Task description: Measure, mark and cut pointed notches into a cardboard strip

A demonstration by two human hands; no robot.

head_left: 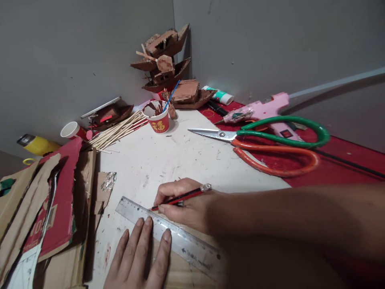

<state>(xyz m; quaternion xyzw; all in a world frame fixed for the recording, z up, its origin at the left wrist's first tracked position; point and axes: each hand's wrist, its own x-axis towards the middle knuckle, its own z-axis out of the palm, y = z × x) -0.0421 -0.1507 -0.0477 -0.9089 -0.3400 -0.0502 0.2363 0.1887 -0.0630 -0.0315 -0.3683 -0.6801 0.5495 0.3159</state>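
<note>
A clear plastic ruler lies slanted across a piece of brown cardboard, most of which is covered by the ruler, my hands and shadow. My left hand rests flat with its fingers spread, the fingertips pressing on the ruler. In my right hand is a red and black pencil, pinched between thumb and fingers. Its tip meets the upper edge of the ruler, near the left fingertips. My right forearm comes in from the right edge and shades the ruler's lower right end.
Green and orange scissors lie at the right, before a pink glue gun. A red paper cup with a blue stick stands behind, near thin wooden sticks. Brown model boats are stacked in the corner. Cut cardboard fills the left.
</note>
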